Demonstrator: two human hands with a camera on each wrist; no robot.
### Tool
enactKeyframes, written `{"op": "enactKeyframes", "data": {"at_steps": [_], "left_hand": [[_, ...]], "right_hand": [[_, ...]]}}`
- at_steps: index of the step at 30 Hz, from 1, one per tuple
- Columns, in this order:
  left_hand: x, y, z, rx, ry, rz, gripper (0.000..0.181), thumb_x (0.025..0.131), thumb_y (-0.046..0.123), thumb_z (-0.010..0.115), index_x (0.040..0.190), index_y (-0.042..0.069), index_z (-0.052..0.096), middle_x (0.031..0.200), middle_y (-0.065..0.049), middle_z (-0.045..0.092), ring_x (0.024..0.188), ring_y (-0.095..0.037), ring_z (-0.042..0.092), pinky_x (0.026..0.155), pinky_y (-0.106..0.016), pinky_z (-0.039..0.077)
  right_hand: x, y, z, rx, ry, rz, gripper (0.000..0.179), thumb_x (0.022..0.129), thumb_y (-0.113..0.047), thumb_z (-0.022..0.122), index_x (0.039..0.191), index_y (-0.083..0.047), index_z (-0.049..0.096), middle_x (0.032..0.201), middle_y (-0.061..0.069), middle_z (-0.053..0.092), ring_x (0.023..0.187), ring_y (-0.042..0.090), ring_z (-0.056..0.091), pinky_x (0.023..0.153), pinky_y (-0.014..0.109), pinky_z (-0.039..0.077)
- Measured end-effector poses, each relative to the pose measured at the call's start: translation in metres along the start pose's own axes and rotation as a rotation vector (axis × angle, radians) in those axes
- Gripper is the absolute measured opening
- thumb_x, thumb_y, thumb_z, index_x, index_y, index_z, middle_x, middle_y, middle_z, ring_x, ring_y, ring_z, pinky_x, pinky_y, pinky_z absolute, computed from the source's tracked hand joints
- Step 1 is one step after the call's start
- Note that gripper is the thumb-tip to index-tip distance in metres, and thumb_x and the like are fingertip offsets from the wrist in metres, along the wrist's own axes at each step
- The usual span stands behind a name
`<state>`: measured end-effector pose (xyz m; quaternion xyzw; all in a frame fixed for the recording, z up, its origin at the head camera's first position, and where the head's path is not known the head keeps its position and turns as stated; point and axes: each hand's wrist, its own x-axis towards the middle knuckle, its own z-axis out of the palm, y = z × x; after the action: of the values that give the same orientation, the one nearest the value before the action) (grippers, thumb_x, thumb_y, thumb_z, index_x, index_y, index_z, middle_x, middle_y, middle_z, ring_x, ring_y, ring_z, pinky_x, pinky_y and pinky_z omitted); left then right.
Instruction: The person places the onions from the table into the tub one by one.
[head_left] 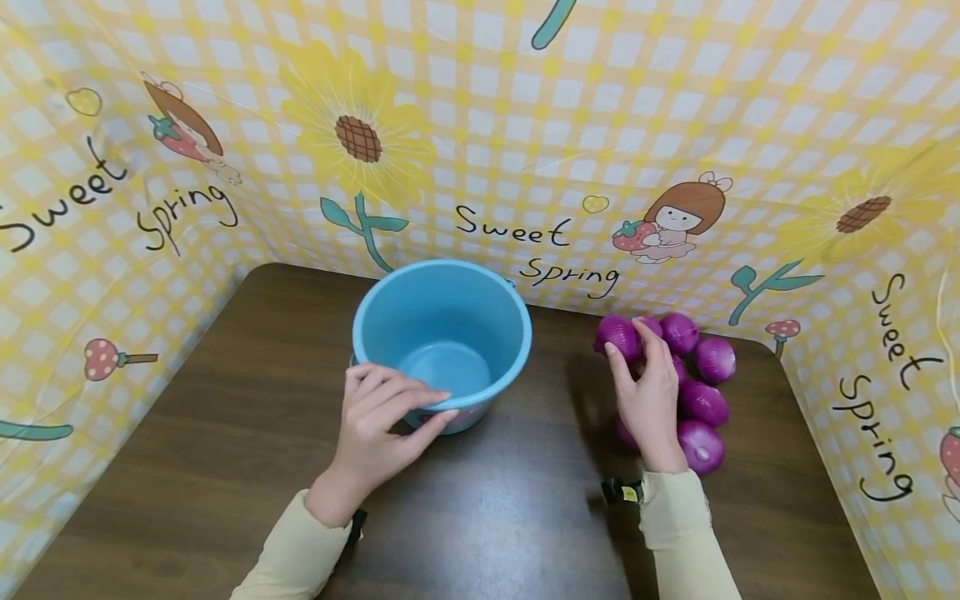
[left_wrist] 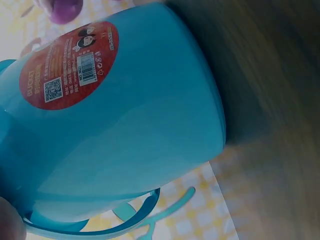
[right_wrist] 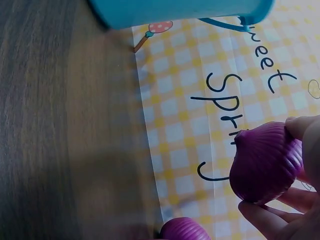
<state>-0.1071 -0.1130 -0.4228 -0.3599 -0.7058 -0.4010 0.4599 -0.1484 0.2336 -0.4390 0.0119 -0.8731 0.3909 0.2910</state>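
Note:
A blue bucket stands upright on the dark table, and nothing lies inside it. My left hand pinches its near rim, thumb outside and fingers over the edge. In the left wrist view the bucket's side shows a red oval label and a handle. At the right, my right hand grips a purple onion between thumb and fingers. The right wrist view shows this onion raised above the table. Several more onions lie right beside and behind that hand, some partly hidden by it.
The brown wooden table is bordered at the back and sides by a yellow checked cloth with printed flowers and lettering. Bare tabletop lies between the bucket and the onions. A black strap is at the right wrist.

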Motion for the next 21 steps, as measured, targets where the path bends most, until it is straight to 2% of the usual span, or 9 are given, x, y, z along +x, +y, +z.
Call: {"op": "enactKeyframes", "data": {"at_steps": [3, 14, 21], "left_hand": [[0.000, 0.005, 0.004, -0.033, -0.007, 0.017, 0.021, 0.086, 0.031, 0.085, 0.090, 0.011, 0.081, 0.082, 0.001, 0.073, 0.075, -0.022, 0.062, 0.080, -0.044, 0.036], [0.001, 0.027, 0.014, -0.161, -0.043, 0.074, 0.018, 0.085, 0.030, 0.086, 0.090, 0.014, 0.080, 0.082, 0.003, 0.072, 0.075, -0.018, 0.061, 0.078, -0.040, 0.036], [0.002, 0.041, 0.013, -0.236, -0.060, 0.088, 0.024, 0.081, 0.035, 0.089, 0.084, 0.014, 0.078, 0.078, 0.005, 0.071, 0.071, -0.013, 0.059, 0.079, -0.039, 0.039]], "right_hand": [[0.000, 0.001, -0.001, 0.004, 0.005, 0.009, 0.051, 0.098, -0.025, 0.073, 0.141, -0.005, 0.057, 0.134, 0.015, 0.058, 0.118, 0.030, 0.057, 0.088, 0.044, 0.053], [-0.001, 0.006, -0.007, 0.003, 0.040, 0.044, 0.052, 0.098, -0.027, 0.072, 0.143, -0.009, 0.056, 0.136, 0.012, 0.058, 0.111, 0.027, 0.056, 0.087, 0.044, 0.054], [-0.003, 0.008, -0.010, -0.011, 0.036, 0.088, 0.054, 0.099, -0.032, 0.070, 0.145, -0.009, 0.054, 0.139, 0.013, 0.056, 0.111, 0.030, 0.056, 0.090, 0.048, 0.056]]}}
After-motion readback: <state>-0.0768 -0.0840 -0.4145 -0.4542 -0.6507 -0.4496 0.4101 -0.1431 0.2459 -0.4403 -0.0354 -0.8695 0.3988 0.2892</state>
